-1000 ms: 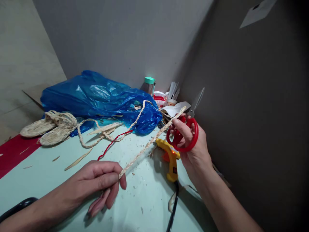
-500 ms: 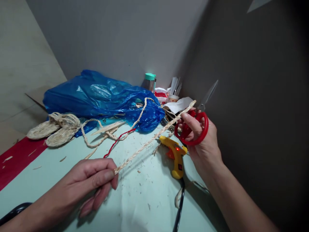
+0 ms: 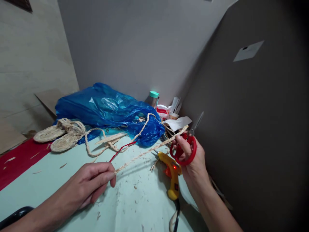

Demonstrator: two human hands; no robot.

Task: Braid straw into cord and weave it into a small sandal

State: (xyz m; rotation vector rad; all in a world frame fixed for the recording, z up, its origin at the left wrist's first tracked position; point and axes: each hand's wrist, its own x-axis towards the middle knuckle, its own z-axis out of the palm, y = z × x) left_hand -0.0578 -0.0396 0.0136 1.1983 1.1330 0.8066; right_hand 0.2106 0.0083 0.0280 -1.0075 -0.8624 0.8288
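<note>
Braided cord point(image 3: 149, 150) spans left hand point(image 3: 95, 181) to right hand point(image 3: 196, 162).

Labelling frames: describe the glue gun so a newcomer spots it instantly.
Start at the blue bag, then come nearer and right across the pale table. Just below the red-handled scissors in view is the glue gun: the only bright-yellow thing, red light glowing.
</note>
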